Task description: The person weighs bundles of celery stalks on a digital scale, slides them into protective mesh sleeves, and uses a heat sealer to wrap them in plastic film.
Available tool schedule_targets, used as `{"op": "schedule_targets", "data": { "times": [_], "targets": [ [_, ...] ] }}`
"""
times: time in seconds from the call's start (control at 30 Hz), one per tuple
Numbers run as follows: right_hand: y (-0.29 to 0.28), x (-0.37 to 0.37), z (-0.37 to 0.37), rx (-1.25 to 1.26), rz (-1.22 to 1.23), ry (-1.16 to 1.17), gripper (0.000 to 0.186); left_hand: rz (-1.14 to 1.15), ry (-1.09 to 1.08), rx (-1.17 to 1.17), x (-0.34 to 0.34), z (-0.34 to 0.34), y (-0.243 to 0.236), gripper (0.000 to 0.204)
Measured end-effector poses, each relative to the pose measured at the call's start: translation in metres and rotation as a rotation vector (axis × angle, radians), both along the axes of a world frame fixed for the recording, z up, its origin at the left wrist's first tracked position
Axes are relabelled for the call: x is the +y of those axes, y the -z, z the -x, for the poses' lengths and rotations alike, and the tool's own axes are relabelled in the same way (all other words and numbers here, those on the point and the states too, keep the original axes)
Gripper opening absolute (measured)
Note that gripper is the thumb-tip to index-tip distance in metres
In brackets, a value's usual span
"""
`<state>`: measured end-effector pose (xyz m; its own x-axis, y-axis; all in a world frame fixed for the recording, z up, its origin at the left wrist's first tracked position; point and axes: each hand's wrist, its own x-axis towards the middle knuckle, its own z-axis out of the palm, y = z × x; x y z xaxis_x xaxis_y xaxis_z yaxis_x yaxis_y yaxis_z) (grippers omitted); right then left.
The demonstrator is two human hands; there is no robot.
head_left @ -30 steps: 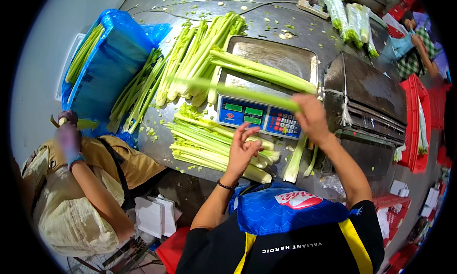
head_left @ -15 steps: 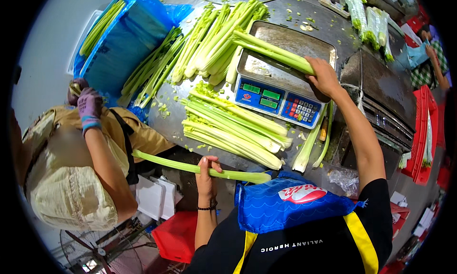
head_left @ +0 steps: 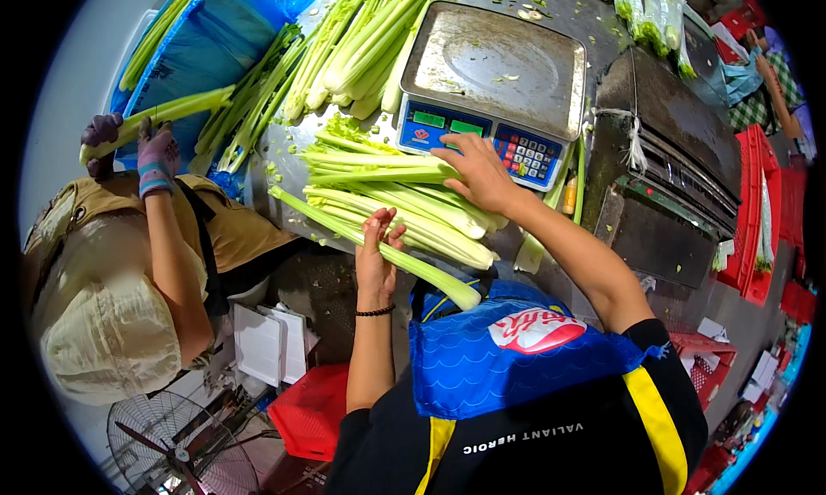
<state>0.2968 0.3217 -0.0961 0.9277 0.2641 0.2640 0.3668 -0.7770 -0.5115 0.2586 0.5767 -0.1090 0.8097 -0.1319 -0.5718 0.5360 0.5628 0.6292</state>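
My left hand (head_left: 379, 247) is closed around a single green celery stalk (head_left: 434, 280), which slants across the table's front edge with its pale butt end toward me. My right hand (head_left: 483, 175) is over the celery pile (head_left: 404, 215) in front of the scale, its fingers and thumb around the butt end of a celery bunch (head_left: 370, 167) lying on top. Just behind that hand stands a digital scale (head_left: 495, 69) with a stained metal pan, a blue panel and a keypad. No celery lies on the pan.
Larger celery bunches (head_left: 366, 48) lie left of the scale, beside a blue-lined crate (head_left: 215, 56). A co-worker's gloved hands (head_left: 159, 161) hold celery at the left. Wrapped bundles (head_left: 658, 18) lie far right, beyond a dark metal machine (head_left: 675, 142). A floor fan (head_left: 181, 452) stands lower left.
My right hand has brought its celery bunch off the scale pan down onto the pile. My left hand has tilted its stalk, far end up. The co-worker now holds celery.
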Motion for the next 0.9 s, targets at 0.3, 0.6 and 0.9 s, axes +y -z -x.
{"op": "schedule_targets", "data": {
  "times": [0.3,0.6,0.9],
  "targets": [
    [0.024,0.024,0.095,0.544,-0.045,0.292,0.046,0.094,-0.052,0.162,0.0,0.029,0.027,0.025],
    [-0.125,-0.044,0.135,1.299,-0.79,0.038,0.027,0.399,0.084,-0.023,-0.012,0.021,-0.054,0.065],
    [-0.078,-0.076,0.236,0.739,-0.828,0.384,0.047,-0.025,0.426,-0.44,-0.165,-0.001,-0.126,0.059]
  ]
}}
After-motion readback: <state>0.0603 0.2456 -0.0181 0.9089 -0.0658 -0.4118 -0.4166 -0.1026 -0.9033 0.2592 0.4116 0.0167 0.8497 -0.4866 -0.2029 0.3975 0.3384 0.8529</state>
